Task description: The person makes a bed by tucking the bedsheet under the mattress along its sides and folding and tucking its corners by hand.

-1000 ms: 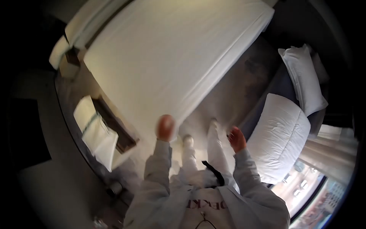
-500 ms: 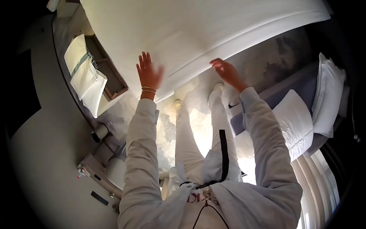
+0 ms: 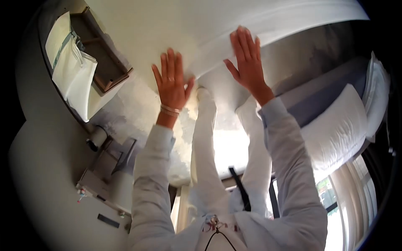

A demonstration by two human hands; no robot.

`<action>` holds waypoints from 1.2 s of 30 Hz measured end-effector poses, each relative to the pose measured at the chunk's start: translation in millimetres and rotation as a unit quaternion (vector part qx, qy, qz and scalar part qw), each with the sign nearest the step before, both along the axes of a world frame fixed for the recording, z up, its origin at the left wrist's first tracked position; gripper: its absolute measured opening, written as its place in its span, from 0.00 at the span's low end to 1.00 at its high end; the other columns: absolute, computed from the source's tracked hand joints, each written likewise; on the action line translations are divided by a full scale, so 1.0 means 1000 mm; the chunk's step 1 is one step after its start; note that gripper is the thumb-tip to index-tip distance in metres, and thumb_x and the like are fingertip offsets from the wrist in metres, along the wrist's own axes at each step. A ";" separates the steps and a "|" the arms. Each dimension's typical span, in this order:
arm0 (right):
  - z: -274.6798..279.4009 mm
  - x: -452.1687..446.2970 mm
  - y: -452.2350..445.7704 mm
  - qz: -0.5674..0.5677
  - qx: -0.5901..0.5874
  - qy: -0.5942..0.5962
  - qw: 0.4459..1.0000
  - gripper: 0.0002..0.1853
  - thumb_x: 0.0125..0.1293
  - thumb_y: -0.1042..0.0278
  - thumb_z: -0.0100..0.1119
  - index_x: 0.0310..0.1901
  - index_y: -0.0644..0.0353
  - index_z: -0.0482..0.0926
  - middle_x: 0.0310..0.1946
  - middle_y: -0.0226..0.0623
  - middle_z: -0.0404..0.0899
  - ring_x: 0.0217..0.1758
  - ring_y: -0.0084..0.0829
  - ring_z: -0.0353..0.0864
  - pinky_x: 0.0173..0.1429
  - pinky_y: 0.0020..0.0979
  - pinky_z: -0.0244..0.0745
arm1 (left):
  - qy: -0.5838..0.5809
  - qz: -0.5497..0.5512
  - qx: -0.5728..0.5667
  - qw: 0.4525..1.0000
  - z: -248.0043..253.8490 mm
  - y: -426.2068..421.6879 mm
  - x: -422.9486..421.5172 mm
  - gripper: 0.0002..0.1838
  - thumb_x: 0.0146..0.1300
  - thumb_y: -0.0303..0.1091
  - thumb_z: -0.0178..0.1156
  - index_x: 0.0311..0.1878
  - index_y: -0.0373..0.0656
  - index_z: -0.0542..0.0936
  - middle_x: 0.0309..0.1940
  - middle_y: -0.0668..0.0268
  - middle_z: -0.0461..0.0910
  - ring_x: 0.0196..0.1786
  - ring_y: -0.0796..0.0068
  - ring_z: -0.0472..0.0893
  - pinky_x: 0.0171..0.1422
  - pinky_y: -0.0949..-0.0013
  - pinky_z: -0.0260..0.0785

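A white sheet (image 3: 167, 25) covers the bed at the top of the head view, its edge running along the right side. My left hand (image 3: 172, 81) is stretched out with the fingers spread, near the corner of the sheet. Bracelets (image 3: 170, 110) circle that wrist. To the right, my right hand (image 3: 247, 60) is also stretched out, fingers apart, over the sheet's edge. Neither hand holds anything. Whether the palms touch the sheet, I cannot tell.
At left, a wooden frame (image 3: 94, 39) stands with folded white linen (image 3: 73, 67) on it. On the right, white pillows (image 3: 337, 129) lie on a purple-grey bench or sofa (image 3: 310, 100). A desk and chair (image 3: 113, 167) are lower left, curtains (image 3: 356, 196) lower right.
My right hand has risen and its bent fingers have straightened out. My left hand has shifted slightly down and right, its fingers spread. The view has tilted and the sheet's edge sits higher.
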State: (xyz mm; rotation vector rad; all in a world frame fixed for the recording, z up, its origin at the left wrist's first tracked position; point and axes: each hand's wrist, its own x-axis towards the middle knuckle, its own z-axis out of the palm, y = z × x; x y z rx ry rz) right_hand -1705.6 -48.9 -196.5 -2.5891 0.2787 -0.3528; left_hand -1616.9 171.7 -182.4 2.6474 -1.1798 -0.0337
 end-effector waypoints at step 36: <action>-0.359 0.003 0.015 0.106 -0.079 -0.226 0.965 0.23 0.50 0.77 0.55 0.51 0.57 0.76 0.50 0.36 0.74 0.59 0.42 0.68 0.66 0.46 0.59 | -0.086 0.106 -0.015 0.990 -0.356 0.013 -0.037 0.22 0.65 0.41 0.52 0.56 0.36 0.70 0.50 0.48 0.75 0.51 0.49 0.75 0.53 0.58 0.68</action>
